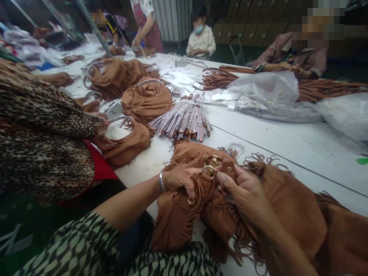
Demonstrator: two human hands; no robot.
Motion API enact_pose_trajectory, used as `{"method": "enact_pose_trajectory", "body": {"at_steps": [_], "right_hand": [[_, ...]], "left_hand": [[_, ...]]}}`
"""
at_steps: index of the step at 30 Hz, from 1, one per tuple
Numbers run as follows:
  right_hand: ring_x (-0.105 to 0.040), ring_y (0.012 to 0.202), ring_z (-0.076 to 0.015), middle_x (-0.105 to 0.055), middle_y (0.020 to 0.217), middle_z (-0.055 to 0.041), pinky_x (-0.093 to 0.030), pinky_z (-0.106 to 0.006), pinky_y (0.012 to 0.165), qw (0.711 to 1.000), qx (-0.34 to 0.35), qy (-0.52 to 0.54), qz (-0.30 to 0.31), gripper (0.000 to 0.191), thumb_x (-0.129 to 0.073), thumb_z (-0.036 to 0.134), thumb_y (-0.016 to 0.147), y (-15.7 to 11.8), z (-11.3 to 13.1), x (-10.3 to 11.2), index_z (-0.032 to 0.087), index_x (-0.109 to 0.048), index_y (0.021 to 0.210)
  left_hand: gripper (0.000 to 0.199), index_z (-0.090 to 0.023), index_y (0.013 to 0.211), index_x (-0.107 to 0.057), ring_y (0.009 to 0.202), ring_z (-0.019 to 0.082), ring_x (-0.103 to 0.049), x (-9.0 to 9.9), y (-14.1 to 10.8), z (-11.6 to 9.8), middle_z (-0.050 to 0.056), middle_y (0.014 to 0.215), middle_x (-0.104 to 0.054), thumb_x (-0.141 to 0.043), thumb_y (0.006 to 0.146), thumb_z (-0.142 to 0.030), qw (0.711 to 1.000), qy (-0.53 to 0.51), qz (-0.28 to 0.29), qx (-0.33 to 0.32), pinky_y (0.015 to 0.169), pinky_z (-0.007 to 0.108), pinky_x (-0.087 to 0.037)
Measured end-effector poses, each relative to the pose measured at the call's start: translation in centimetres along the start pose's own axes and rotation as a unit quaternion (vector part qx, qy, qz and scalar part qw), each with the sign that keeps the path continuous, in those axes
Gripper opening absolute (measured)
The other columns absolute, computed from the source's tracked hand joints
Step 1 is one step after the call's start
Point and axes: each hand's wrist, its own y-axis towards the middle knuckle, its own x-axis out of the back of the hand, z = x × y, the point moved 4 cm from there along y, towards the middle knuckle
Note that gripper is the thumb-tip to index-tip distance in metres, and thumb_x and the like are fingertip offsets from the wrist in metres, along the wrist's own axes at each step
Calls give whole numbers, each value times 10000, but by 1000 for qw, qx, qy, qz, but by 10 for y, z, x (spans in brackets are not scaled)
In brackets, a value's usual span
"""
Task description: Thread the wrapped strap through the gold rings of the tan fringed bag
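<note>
A brown fringed bag (175,218) with gold rings hangs over the table's near edge. My left hand (179,182), with a silver bracelet at the wrist, is closed on the bag's gathered top beside a gold ring (208,171). Just to the right, my right hand (244,188) pinches a brown strap tab (228,168) with a gold stud, close to that ring. More brown leather lies behind both hands.
Brown bags (290,203) lie to the right, others (146,99) at the left. Wrapped straps (186,117) fan out beyond my hands. A person in a leopard-print sleeve (51,103) works at left. Plastic bags (267,92) and several people are across the white table (258,134).
</note>
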Motion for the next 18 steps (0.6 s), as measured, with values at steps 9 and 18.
{"method": "enact_pose_trajectory", "body": {"at_steps": [9, 18], "right_hand": [[-424, 424, -36, -530, 583, 54, -363, -148, 400, 978, -148, 146, 27, 329, -780, 377, 656, -22, -31, -24, 155, -573, 783], [-445, 433, -30, -551, 599, 52, -364, -137, 413, 972, -170, 163, -12, 334, -795, 354, 648, -31, -41, -28, 163, -540, 752]], "left_hand": [[746, -156, 1216, -470, 789, 188, -648, -22, -23, 45, 94, 992, -670, -589, 494, -10, 987, -133, -8, -86, 699, 283, -492], [875, -278, 1380, -355, 1155, 217, -526, -18, -34, 47, 45, 1386, -464, -641, 584, -55, 977, -70, -99, -174, 905, 287, -425]]}}
